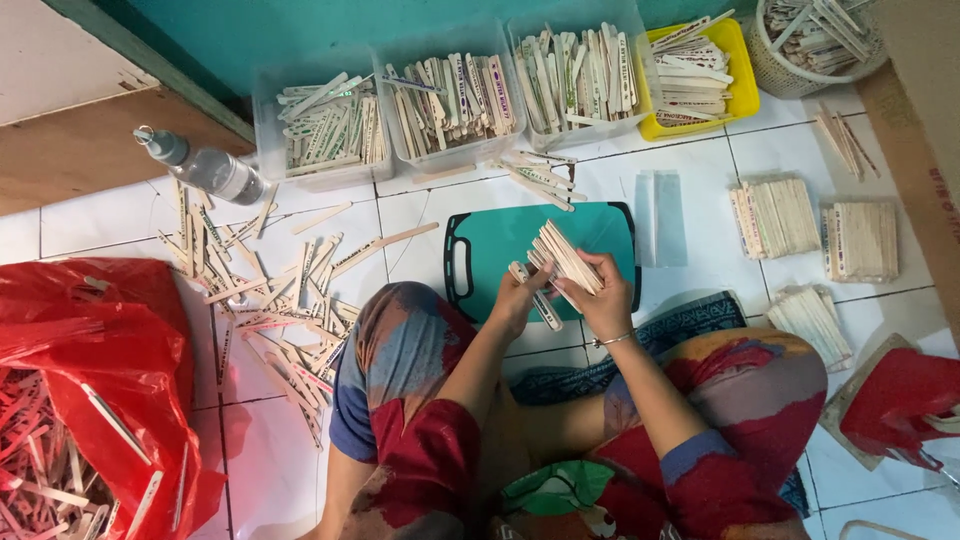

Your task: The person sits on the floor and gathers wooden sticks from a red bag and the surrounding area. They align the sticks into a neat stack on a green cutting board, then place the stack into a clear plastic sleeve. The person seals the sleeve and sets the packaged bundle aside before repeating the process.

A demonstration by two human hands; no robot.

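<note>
Over the teal plastic cutting board, the right hand grips a fanned bundle of flat wooden sticks, and the left hand pinches one printed wooden stick.

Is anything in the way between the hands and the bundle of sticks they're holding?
Nothing visible. The right hand grips the bundle of sticks directly, and the left hand touches its lower end, both above the teal cutting board.

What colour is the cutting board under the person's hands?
The cutting board is teal with a black rim and handle, seen best in the head view.
</note>
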